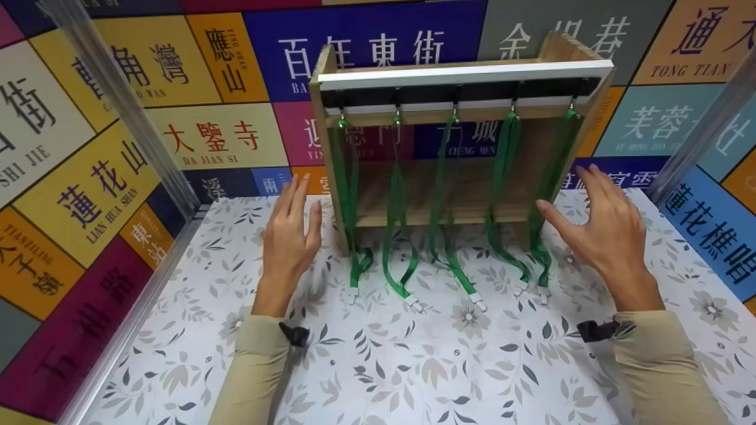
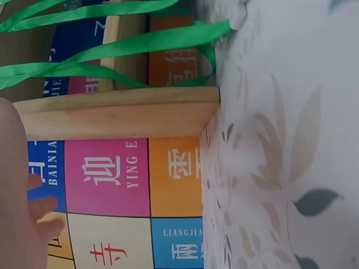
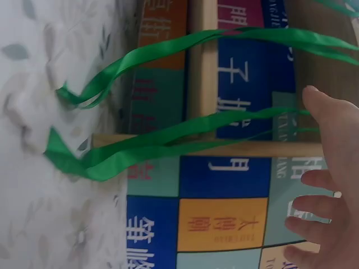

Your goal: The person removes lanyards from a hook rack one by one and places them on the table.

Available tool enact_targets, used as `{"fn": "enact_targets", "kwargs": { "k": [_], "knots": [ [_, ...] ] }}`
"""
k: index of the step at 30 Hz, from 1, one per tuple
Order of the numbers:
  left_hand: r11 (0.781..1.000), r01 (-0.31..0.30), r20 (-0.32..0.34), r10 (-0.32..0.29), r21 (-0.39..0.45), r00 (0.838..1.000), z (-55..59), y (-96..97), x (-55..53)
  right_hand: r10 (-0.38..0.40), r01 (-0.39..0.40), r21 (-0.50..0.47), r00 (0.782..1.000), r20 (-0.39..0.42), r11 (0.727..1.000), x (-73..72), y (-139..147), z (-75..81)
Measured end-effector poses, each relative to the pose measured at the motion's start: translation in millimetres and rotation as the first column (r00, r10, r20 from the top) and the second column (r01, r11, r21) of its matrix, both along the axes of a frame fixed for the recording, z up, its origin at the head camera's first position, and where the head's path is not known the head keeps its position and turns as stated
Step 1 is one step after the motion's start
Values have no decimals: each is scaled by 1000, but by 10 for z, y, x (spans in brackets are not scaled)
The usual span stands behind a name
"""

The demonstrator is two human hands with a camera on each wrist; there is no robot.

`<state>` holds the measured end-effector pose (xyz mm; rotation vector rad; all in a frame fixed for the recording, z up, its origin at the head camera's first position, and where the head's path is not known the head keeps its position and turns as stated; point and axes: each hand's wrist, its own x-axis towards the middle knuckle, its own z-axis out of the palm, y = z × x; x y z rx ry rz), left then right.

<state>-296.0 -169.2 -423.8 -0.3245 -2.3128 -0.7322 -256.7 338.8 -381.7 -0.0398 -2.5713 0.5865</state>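
Note:
A wooden rack (image 1: 343, 195) stands at the back of the table, with a white and black strip (image 1: 425, 93) along its top front. Several green lanyards (image 1: 501, 159) hang in a row from hooks on that strip, their white clips lying on the tablecloth. My left hand (image 1: 289, 227) is held beside the rack's left side, fingers extended and nothing in it. On the other side my right hand (image 1: 611, 227) is raised near the rightmost lanyard, thumb and fingers spread, holding nothing. In the right wrist view a green lanyard (image 3: 129, 148) runs past the thumb; whether they touch I cannot tell.
A white tablecloth (image 1: 401, 366) with grey leaves and flowers covers the table. Colourful sign-patterned walls (image 1: 218, 136) stand behind and at both sides. Clear corner posts (image 1: 127, 100) rise at the left and right. Dark straps (image 1: 596, 330) sit at both wrists.

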Motion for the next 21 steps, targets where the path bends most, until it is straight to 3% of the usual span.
{"fn": "enact_targets", "kwargs": {
  "k": [6, 11, 14, 21],
  "knots": [
    [978, 136, 81, -150, 161, 985, -11, 89, -73, -35, 15, -122, 986, -163, 992, 17, -190, 100],
    [927, 228, 117, -273, 298, 955, -49, 181, -181, -4, -53, -208, 964, -267, 977, -20, -298, 157],
    [916, 237, 117, -288, 325, 951, -81, 218, -232, 11, -80, -233, 959, -284, 969, -53, -338, 180],
    [916, 227, 80, -267, 330, 960, -110, 265, -267, -3, -78, -250, 951, -308, 965, -95, -378, 229]
  ]
}}
